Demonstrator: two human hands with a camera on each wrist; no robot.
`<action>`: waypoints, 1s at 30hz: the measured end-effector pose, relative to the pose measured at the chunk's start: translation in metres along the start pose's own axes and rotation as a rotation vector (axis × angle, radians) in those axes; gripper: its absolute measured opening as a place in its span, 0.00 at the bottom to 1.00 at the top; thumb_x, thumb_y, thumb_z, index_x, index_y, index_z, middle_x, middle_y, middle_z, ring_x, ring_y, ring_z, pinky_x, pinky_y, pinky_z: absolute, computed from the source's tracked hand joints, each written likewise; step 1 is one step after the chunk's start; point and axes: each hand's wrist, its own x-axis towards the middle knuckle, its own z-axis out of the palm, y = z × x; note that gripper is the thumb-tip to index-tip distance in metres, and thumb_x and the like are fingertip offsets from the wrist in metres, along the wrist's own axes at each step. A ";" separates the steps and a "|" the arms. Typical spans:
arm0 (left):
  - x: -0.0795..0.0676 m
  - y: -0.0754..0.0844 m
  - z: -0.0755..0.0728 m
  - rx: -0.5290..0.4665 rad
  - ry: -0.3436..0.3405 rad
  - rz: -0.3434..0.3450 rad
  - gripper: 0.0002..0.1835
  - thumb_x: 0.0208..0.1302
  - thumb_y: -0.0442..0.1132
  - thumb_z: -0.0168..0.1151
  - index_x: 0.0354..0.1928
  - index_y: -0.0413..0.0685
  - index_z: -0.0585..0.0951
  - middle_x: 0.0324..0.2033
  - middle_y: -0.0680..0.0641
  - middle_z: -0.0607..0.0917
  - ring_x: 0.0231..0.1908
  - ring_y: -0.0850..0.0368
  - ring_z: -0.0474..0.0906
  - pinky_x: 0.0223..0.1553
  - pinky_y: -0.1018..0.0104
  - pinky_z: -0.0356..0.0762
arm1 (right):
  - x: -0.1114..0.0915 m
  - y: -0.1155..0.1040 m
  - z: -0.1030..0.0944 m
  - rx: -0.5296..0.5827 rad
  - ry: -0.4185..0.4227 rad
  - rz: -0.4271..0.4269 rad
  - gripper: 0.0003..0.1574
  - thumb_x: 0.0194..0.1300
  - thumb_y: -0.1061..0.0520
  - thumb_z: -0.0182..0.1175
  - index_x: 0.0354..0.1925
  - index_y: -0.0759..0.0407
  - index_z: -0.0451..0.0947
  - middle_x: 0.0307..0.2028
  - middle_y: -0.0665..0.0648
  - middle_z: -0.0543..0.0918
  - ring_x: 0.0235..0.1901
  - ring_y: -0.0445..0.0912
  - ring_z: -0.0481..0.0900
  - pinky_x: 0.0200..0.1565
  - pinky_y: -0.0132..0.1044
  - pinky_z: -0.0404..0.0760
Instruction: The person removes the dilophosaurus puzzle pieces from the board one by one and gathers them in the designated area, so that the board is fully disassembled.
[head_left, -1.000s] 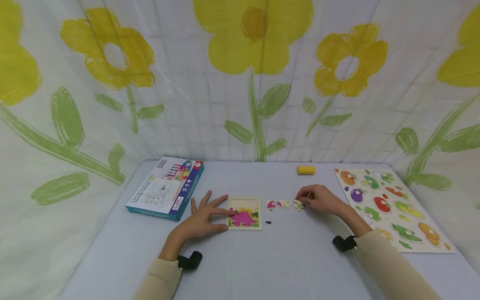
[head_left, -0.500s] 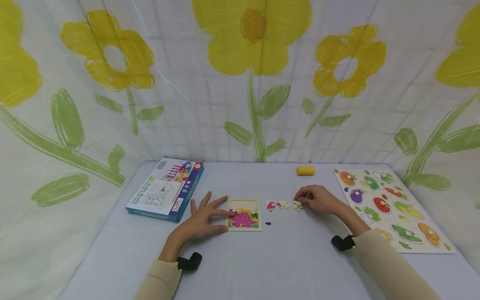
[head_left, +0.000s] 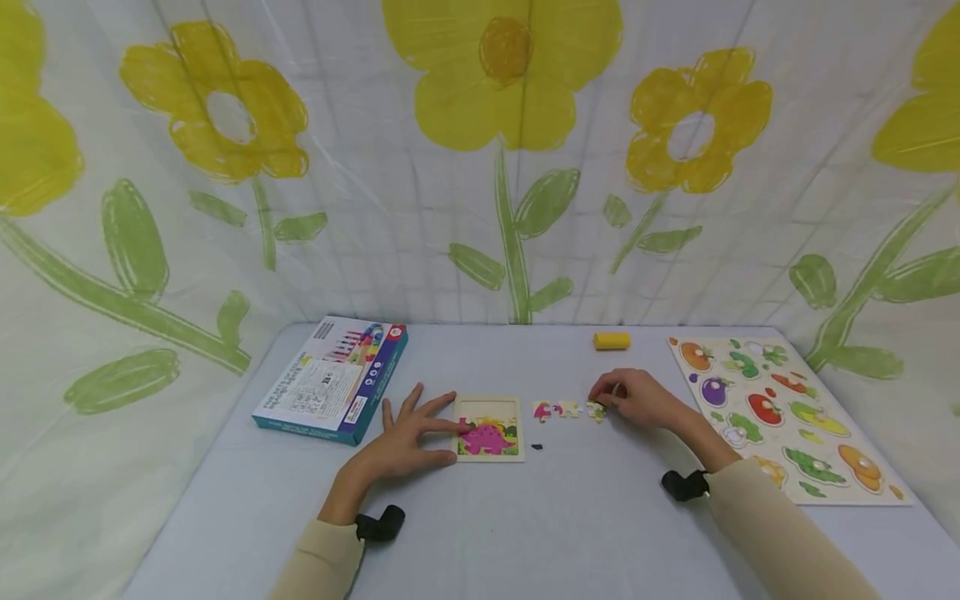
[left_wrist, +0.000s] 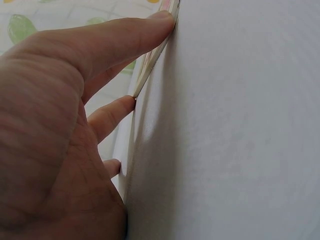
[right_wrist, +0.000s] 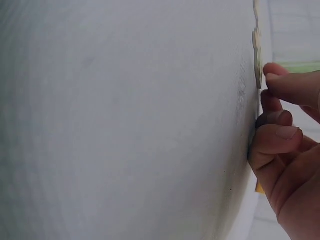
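While left grip (head_left: 399, 444) splays, right grip (head_left: 637, 397) pinches puzzle piece (head_left: 596, 410)

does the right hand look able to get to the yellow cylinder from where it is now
Probably yes: the yellow cylinder lies just beyond the right hand, and nothing shows between them. Its fingers seem to pinch a puzzle piece, though, so they would likely need to let go first.
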 end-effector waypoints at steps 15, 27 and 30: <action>0.001 0.000 -0.001 0.007 0.006 -0.010 0.27 0.66 0.51 0.73 0.67 0.66 0.83 0.84 0.46 0.62 0.84 0.28 0.27 0.69 0.18 0.08 | 0.030 -0.059 0.031 0.077 -0.017 -0.141 0.07 0.72 0.61 0.66 0.46 0.56 0.88 0.37 0.51 0.87 0.29 0.38 0.77 0.31 0.29 0.79; 0.002 0.002 -0.001 0.034 0.013 -0.031 0.41 0.65 0.52 0.73 0.78 0.53 0.71 0.83 0.50 0.63 0.85 0.32 0.30 0.72 0.19 0.11 | 0.059 -0.124 0.075 0.079 -0.167 -0.253 0.07 0.74 0.60 0.65 0.47 0.55 0.88 0.38 0.50 0.89 0.29 0.36 0.76 0.36 0.29 0.79; 0.002 0.002 -0.001 0.023 0.013 -0.034 0.41 0.64 0.51 0.74 0.77 0.52 0.72 0.83 0.50 0.63 0.85 0.32 0.30 0.71 0.19 0.11 | 0.064 -0.131 0.082 0.071 -0.202 -0.243 0.08 0.73 0.61 0.65 0.48 0.54 0.88 0.35 0.49 0.88 0.30 0.36 0.77 0.37 0.30 0.80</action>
